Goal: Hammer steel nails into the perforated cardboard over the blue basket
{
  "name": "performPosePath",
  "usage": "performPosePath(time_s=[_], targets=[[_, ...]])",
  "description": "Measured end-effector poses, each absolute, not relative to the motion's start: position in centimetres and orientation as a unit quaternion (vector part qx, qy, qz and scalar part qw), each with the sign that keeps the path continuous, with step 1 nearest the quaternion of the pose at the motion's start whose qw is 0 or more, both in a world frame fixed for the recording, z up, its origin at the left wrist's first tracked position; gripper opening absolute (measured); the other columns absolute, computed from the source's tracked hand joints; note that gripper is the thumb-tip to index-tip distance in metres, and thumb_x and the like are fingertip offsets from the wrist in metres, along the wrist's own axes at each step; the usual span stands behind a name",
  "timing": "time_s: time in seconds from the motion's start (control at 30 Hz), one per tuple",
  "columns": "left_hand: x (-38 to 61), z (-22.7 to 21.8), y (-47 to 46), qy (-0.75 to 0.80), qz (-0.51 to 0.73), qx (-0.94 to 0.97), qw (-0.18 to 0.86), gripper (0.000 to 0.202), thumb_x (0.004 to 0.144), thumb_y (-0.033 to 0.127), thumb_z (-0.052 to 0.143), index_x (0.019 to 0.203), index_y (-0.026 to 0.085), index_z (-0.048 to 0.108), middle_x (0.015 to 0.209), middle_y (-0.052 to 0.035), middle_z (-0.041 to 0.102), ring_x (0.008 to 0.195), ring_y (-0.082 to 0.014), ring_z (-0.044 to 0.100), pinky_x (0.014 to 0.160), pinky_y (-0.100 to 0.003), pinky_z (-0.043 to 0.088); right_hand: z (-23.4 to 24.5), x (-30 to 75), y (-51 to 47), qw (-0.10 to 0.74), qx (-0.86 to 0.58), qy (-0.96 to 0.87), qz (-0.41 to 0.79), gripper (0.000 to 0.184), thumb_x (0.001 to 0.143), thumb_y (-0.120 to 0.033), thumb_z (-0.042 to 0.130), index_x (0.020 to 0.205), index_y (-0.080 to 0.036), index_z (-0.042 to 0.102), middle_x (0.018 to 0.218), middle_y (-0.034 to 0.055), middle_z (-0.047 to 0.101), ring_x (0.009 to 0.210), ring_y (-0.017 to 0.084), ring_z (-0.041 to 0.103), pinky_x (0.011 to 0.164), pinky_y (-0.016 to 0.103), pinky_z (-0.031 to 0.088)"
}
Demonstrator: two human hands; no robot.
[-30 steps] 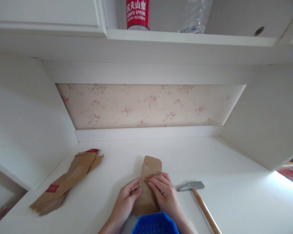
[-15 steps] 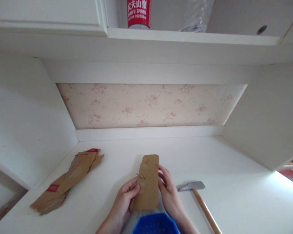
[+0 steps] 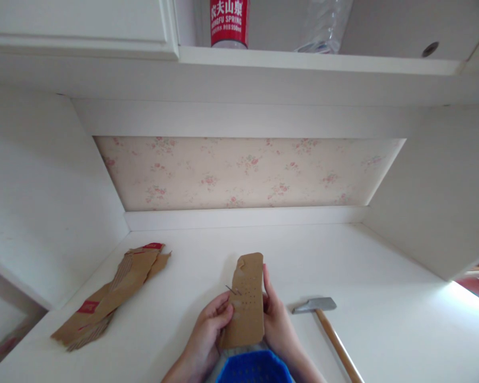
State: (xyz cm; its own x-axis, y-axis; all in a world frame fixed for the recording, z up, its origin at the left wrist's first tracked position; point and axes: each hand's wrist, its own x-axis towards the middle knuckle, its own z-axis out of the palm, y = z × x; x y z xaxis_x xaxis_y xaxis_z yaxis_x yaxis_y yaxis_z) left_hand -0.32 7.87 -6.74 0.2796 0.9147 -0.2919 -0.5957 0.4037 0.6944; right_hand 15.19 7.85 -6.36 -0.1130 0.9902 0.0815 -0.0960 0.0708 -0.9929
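Both hands hold up a narrow brown cardboard strip (image 3: 246, 303) dotted with small holes, just above the white desk (image 3: 367, 287). My left hand (image 3: 209, 330) pinches its left edge, thumb on the front face. A thin nail (image 3: 233, 290) sticks out of the strip near that thumb. My right hand (image 3: 277, 324) grips the right edge, fingers mostly behind the strip and one finger stretched up along the edge.
A hammer (image 3: 323, 319) with a wooden handle lies on the desk right of my hands. Torn cardboard pieces (image 3: 112, 290) lie at the left. A blue perforated basket (image 3: 255, 368) sits at the near edge. A red-labelled bottle (image 3: 229, 22) stands on the shelf above.
The strip lay flat on the desk under both hands a second ago. It has been lifted and tilted upright, and my right hand has moved from its face to its right edge.
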Motion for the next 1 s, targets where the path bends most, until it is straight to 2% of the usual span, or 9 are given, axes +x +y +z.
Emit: performPosePath(time_s=[0.07,0.13,0.2,0.27,0.33,0.47,0.6,0.77,1.0], targets=[[-0.7,-6.6,8.0,0.355,0.519,0.220,0.746,0.048,0.062,0.028,0.090,0.105,0.018,0.072,0.108,-0.0095,0.076,0.097,-0.0269,0.073,0.078,-0.029,0.056,-6.6,15.6,8.2,0.480,-0.498,-0.567,0.447,0.087,0.088,-0.024,0.047,0.155,-0.015,-0.008,0.090,0.0017,0.078,0.076,0.019,0.071,0.074,0.036,0.056],[-1.3,-6.4,8.2,0.371,0.547,0.200,0.723,0.047,0.063,0.028,0.089,0.106,0.019,0.071,0.106,-0.0073,0.077,0.093,-0.0253,0.074,0.075,-0.028,0.056,-6.9,16.4,8.5,0.453,-0.564,-0.594,0.353,0.072,0.089,-0.028,0.046,0.153,-0.009,0.020,0.089,0.0065,0.078,0.080,0.023,0.071,0.082,0.041,0.055],[-1.9,-6.2,8.4,0.382,0.563,0.179,0.710,0.046,0.068,0.026,0.085,0.110,0.020,0.069,0.108,-0.0062,0.076,0.094,-0.0249,0.074,0.079,-0.030,0.057,-6.9,17.3,8.8,0.444,-0.599,-0.599,0.291,0.047,0.091,-0.033,0.046,0.131,-0.009,0.055,0.099,0.0139,0.078,0.091,0.027,0.071,0.089,0.045,0.052],[-2.2,-6.2,8.6,0.390,0.568,0.164,0.706,0.045,0.072,0.024,0.081,0.114,0.020,0.066,0.110,-0.0061,0.075,0.097,-0.0253,0.073,0.083,-0.034,0.057,-6.9,18.2,8.9,0.430,-0.618,-0.614,0.239,0.037,0.094,-0.036,0.042,0.107,-0.014,0.069,0.108,0.0161,0.076,0.101,0.029,0.070,0.092,0.044,0.050],[-2.1,-6.3,8.7,0.395,0.568,0.156,0.705,0.045,0.074,0.021,0.079,0.116,0.019,0.065,0.111,-0.0065,0.075,0.099,-0.0257,0.073,0.084,-0.035,0.057,-6.8,18.6,8.9,0.400,-0.626,-0.637,0.207,0.038,0.095,-0.029,0.039,0.103,-0.015,0.073,0.114,0.0143,0.075,0.107,0.029,0.068,0.095,0.043,0.050],[-1.5,-6.9,8.7,0.406,0.569,0.159,0.698,0.042,0.072,0.019,0.080,0.112,0.017,0.066,0.109,-0.0075,0.075,0.096,-0.0257,0.074,0.081,-0.034,0.058,-6.7,18.6,8.7,0.327,-0.635,-0.676,0.181,0.046,0.091,-0.013,0.033,0.116,-0.014,0.072,0.125,0.0130,0.073,0.115,0.030,0.067,0.099,0.046,0.051],[-1.4,-7.1,8.8,0.417,0.565,0.163,0.692,0.041,0.070,0.018,0.081,0.109,0.017,0.068,0.105,-0.0069,0.076,0.095,-0.0255,0.074,0.079,-0.033,0.059,-6.5,18.0,8.7,0.288,-0.637,-0.695,0.167,0.055,0.082,-0.004,0.032,0.118,-0.015,0.071,0.126,0.0121,0.072,0.115,0.031,0.067,0.097,0.047,0.052],[-1.5,-7.3,8.9,0.417,0.562,0.171,0.694,0.044,0.068,0.019,0.083,0.110,0.018,0.068,0.104,-0.0070,0.077,0.099,-0.0255,0.073,0.084,-0.033,0.057,-6.2,17.6,8.8,0.283,-0.627,-0.709,0.156,0.060,0.071,0.000,0.035,0.115,-0.015,0.073,0.121,0.0113,0.074,0.116,0.026,0.065,0.101,0.042,0.050],[-1.3,-7.7,8.9,0.430,0.564,0.211,0.672,0.045,0.064,0.024,0.087,0.105,0.018,0.072,0.109,-0.0087,0.076,0.105,-0.0282,0.070,0.094,-0.037,0.053,-7.2,17.7,9.0,0.324,-0.624,-0.694,0.156,0.055,0.075,0.000,0.037,0.117,-0.011,0.072,0.119,0.0142,0.075,0.115,0.029,0.065,0.102,0.045,0.050]])
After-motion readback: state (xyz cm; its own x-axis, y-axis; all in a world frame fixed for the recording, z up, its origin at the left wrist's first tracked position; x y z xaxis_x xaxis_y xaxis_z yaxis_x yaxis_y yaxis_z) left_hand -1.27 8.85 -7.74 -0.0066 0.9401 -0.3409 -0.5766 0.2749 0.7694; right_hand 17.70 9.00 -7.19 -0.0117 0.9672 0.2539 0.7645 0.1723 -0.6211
